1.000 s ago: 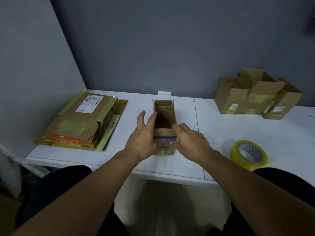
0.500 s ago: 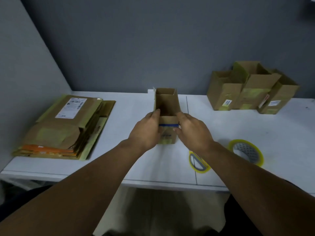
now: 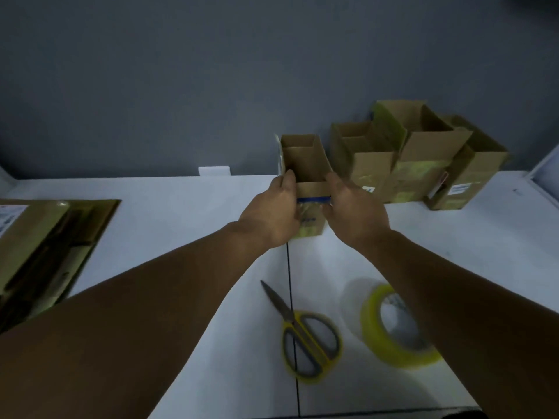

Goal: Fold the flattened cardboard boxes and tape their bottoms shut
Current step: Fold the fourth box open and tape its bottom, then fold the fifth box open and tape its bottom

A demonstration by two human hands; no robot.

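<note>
A small folded cardboard box (image 3: 305, 164) stands upright with its top flaps open and a blue tape band across its near face. My left hand (image 3: 272, 213) grips its left side and my right hand (image 3: 354, 210) grips its right side, holding it just left of the finished boxes. A stack of flattened cardboard boxes (image 3: 45, 246) lies at the left edge. A yellow tape roll (image 3: 393, 328) and yellow-handled scissors (image 3: 305, 337) lie near the front, under my right forearm.
Three folded open boxes (image 3: 423, 158) stand in a row at the back right against the grey wall. The white table (image 3: 181, 222) has a seam running front to back under the held box. A white frame edge (image 3: 544, 173) shows at far right.
Both hands have carried the box away from me and to the right, close beside the row of finished boxes. The view has shifted right and the scissors have come fully into sight.
</note>
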